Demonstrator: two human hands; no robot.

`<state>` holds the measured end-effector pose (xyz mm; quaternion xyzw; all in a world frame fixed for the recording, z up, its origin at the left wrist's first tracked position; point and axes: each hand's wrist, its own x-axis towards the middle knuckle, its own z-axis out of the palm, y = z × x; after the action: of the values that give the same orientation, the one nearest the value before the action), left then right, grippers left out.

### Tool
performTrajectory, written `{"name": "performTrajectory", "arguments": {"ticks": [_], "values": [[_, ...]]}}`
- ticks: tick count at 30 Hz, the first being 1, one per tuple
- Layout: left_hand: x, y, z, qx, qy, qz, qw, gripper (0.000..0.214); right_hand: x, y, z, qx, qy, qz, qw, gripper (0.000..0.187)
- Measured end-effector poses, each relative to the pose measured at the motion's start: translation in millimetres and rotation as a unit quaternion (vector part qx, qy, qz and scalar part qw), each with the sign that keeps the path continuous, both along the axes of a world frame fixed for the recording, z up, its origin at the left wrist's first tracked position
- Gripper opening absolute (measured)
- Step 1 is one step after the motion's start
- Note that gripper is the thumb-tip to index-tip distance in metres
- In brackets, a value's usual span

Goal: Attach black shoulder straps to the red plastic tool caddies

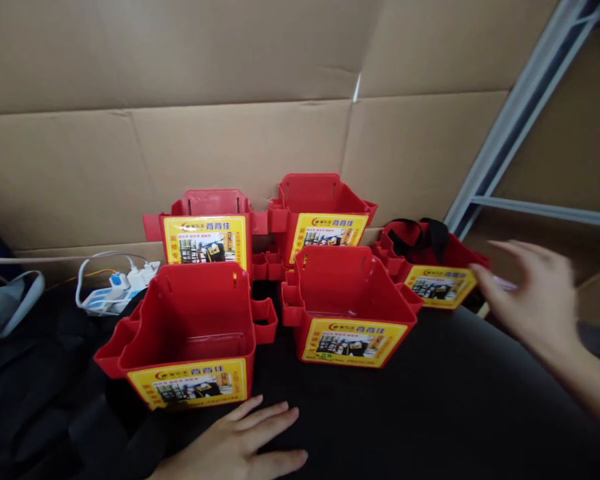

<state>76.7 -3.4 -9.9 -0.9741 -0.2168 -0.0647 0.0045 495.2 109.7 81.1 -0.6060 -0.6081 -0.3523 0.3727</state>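
Several red plastic tool bins with yellow picture labels stand on a black-covered table point(430, 407). My left hand point(240, 440) lies with fingers spread on the black cover, just in front of the near-left bin point(195, 313). Raised at the right, my right hand point(540, 300) has its fingers apart and holds nothing visible. It is nearest to the far-right bin point(443, 283), which has a black strap point(425, 237) lying in its top. The near-middle bin point(350, 287) sits between my hands, its inside bare where it shows.
Two more red bins, one at back left point(207, 237) and one at back middle point(325, 200), stand near the cardboard wall point(240, 147). Black straps point(40, 393) are heaped at left, below a power strip point(115, 293) with plugs and cables. A metal frame point(510, 120) rises at right.
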Motion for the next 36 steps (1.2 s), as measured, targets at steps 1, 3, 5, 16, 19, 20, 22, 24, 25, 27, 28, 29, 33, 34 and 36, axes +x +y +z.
{"name": "performTrajectory", "arguments": {"ticks": [1, 3, 5, 16, 19, 20, 22, 24, 25, 27, 28, 29, 33, 34, 36], "values": [[1, 0, 3.1, -0.011, -0.002, 0.002, 1.0, 0.052, -26, -23, -1.2, 0.096, 0.033, 0.047, 0.994, 0.04], [3, -1, 9.1, -0.031, -0.001, 0.011, 0.999, 0.053, -82, -70, -10.2, 0.11, 0.01, 0.193, 0.975, 0.041], [4, -2, 13.7, -0.043, 0.007, 0.032, 0.999, 0.055, -132, -108, -26.5, -0.119, -0.104, 0.364, 0.918, 0.051], [11, -8, 35.3, -0.085, 0.091, 0.08, 0.989, 0.057, -190, -109, -65.4, -0.524, -0.136, 0.424, 0.726, 0.055], [13, -12, 40.1, -0.092, 0.121, 0.09, 0.984, 0.058, -188, -109, -62.6, -0.533, -0.13, 0.427, 0.719, 0.052], [13, -13, 39.9, -0.094, 0.125, 0.093, 0.983, 0.058, -189, -109, -62.3, -0.533, -0.131, 0.431, 0.716, 0.052], [13, -14, 37.2, -0.104, 0.119, 0.097, 0.983, 0.058, -190, -105, -62.6, -0.53, -0.138, 0.443, 0.71, 0.054], [11, -14, 32.8, -0.115, 0.101, 0.102, 0.983, 0.059, -192, -99, -64.2, -0.526, -0.145, 0.46, 0.701, 0.057], [10, -14, 30.7, -0.121, 0.091, 0.106, 0.983, 0.059, -194, -97, -65.3, -0.525, -0.147, 0.468, 0.695, 0.058], [8, -15, 28.2, -0.137, 0.08, 0.116, 0.98, 0.059, -196, -92, -67.5, -0.524, -0.143, 0.478, 0.69, 0.059], [8, -15, 28.0, -0.145, 0.079, 0.123, 0.979, 0.059, -197, -91, -68.3, -0.525, -0.139, 0.479, 0.689, 0.058], [8, -15, 28.4, -0.154, 0.081, 0.127, 0.977, 0.058, -197, -90, -68.9, -0.526, -0.136, 0.478, 0.69, 0.058], [9, -14, 32.9, -0.174, 0.087, 0.13, 0.972, 0.056, -196, -90, -67.8, -0.531, -0.128, 0.478, 0.687, 0.056], [9, -14, 33.7, -0.178, 0.09, 0.129, 0.971, 0.055, -195, -90, -67.1, -0.532, -0.129, 0.479, 0.686, 0.056], [10, -14, 34.0, -0.181, 0.094, 0.131, 0.97, 0.056, -194, -90, -66.2, -0.53, -0.137, 0.481, 0.685, 0.056]]}}
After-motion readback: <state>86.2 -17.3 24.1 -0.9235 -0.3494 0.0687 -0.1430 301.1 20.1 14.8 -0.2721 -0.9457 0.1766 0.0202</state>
